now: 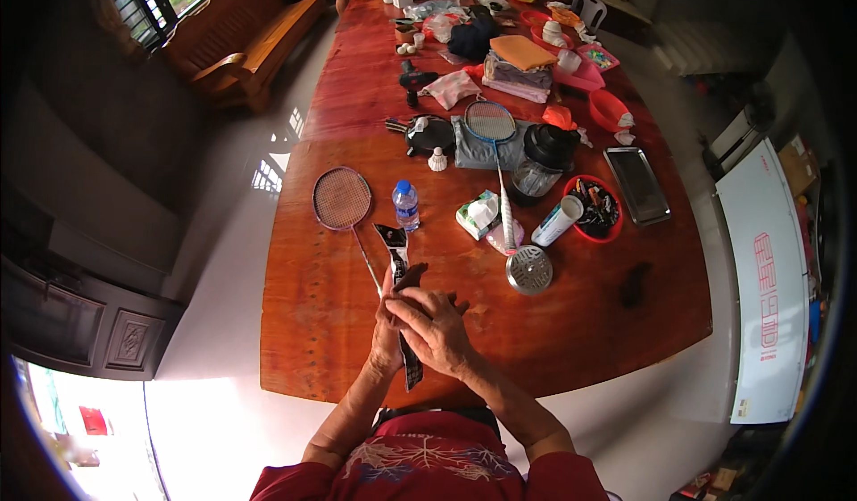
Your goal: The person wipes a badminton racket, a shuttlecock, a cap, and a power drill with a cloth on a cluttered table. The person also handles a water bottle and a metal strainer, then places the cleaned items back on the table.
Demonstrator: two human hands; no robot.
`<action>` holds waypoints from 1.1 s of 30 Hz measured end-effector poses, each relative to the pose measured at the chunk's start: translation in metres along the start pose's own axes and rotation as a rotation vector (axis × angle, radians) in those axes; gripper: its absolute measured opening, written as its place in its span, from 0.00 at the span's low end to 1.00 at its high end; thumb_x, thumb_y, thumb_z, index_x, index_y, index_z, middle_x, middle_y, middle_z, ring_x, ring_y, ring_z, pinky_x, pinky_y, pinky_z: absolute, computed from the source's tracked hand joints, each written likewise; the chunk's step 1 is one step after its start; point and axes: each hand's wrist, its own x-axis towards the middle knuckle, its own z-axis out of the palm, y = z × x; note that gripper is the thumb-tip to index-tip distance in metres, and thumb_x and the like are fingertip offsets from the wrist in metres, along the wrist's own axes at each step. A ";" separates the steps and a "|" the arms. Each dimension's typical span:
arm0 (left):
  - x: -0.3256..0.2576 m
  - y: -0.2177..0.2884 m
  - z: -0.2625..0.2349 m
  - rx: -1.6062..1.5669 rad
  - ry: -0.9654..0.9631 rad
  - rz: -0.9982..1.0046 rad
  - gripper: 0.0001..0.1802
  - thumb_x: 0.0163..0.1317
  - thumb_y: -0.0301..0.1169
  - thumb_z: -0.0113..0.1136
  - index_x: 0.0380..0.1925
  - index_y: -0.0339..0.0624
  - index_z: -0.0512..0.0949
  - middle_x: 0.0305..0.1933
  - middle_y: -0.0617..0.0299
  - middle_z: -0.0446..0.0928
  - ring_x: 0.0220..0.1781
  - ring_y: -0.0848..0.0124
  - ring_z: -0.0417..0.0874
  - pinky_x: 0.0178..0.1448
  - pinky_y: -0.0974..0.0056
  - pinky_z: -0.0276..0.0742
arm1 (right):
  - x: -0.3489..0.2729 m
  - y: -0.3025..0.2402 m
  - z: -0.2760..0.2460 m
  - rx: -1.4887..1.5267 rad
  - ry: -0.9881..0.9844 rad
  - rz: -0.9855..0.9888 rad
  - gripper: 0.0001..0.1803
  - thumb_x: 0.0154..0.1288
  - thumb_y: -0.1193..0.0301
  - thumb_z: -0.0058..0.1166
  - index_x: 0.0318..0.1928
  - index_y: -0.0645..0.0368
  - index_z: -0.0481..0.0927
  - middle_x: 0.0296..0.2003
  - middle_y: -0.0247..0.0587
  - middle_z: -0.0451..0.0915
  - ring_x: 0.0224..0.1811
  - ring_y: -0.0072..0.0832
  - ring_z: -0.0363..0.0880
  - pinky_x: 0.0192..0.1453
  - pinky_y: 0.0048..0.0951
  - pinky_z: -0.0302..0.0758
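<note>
Above the table's near edge, my left hand is closed around a long narrow black packet, which sticks out above and below the fingers. The shaft of a badminton racket runs down to this hand; its handle end is hidden, so I cannot tell whether it is gripped too. My right hand lies across the packet, fingers bent at a dark brown flap-like piece. What that piece is, and the exact hold on it, do not show. A water bottle with a blue cap stands just beyond.
A second racket lies with its handle toward me, by a round slotted metal disc. Rightward are a tissue pack, a white tube, a red basket and a dark tray. A shuttlecock stands farther off.
</note>
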 end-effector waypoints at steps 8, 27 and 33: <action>-0.011 -0.024 -0.008 -0.724 0.035 -0.420 0.30 0.61 0.59 0.47 0.50 0.47 0.71 0.34 0.59 0.79 0.28 0.64 0.79 0.25 0.63 0.71 | 0.046 0.027 0.002 -0.123 0.174 0.223 0.21 0.56 0.80 0.52 0.53 0.60 0.73 0.45 0.46 0.73 0.47 0.43 0.73 0.51 0.39 0.70; 0.020 -0.001 -0.022 -0.624 -0.009 -0.270 0.39 0.58 0.39 0.60 0.68 0.56 0.53 0.43 0.60 0.71 0.38 0.67 0.77 0.35 0.62 0.81 | -0.053 -0.032 -0.028 0.309 -0.432 0.162 0.18 0.60 0.75 0.56 0.51 0.57 0.74 0.44 0.47 0.72 0.42 0.42 0.78 0.40 0.37 0.78; 0.001 -0.010 -0.014 -0.728 -0.233 -0.344 0.40 0.60 0.41 0.58 0.69 0.54 0.50 0.55 0.59 0.70 0.46 0.63 0.78 0.35 0.54 0.83 | 0.039 -0.027 -0.062 0.118 0.046 0.312 0.21 0.58 0.81 0.52 0.53 0.59 0.74 0.48 0.48 0.74 0.51 0.42 0.74 0.52 0.36 0.72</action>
